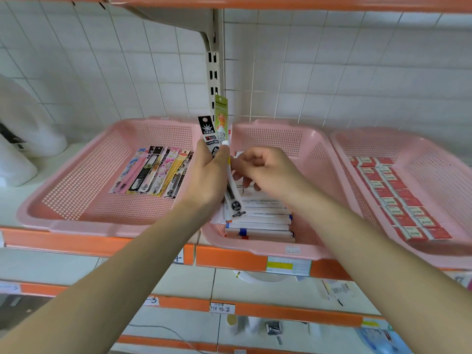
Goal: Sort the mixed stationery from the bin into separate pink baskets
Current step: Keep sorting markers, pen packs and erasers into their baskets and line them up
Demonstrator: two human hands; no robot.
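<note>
Left hand grips a fanned bundle of refill packs upright, over the gap between the left basket and the middle basket. Right hand: fingers curled against the bundle's edge; cannot tell whether they pinch a pack.

Risk: pulling one pack may drag neighbours out of the left-hand grip. Glossy sleeves probably slide. Loose packs would land among the white pens in the middle basket, mixing the sorts.

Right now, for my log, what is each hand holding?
Left hand: grips several pen packets.
Right hand: curled beside them; grip cannot be told.
</note>
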